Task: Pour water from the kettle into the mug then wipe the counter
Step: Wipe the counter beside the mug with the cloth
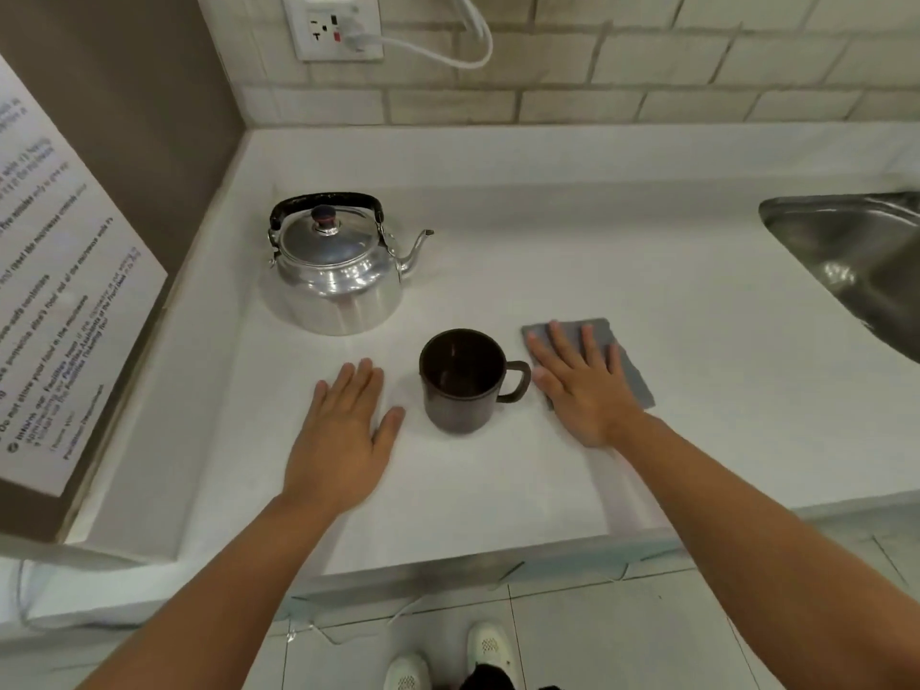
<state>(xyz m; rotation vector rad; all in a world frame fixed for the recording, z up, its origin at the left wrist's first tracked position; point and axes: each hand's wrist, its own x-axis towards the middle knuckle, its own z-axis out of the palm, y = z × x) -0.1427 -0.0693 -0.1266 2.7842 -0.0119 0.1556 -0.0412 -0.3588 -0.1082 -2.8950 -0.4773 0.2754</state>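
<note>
A shiny metal kettle (336, 271) with a black handle stands on the white counter (572, 271), spout pointing right. In front of it sits a dark brown mug (460, 385), handle to the right; I cannot tell if it holds water. My left hand (343, 435) lies flat on the counter left of the mug, fingers apart, holding nothing. My right hand (582, 381) rests flat on a grey cloth (632, 371) right of the mug, fingers spread, not gripping it.
A steel sink (856, 261) is set into the counter at the right. A brown wall with a printed notice (59, 271) closes the left side. A wall socket (333, 24) with a white cable sits on the tiled back wall. The counter's front edge runs below my forearms.
</note>
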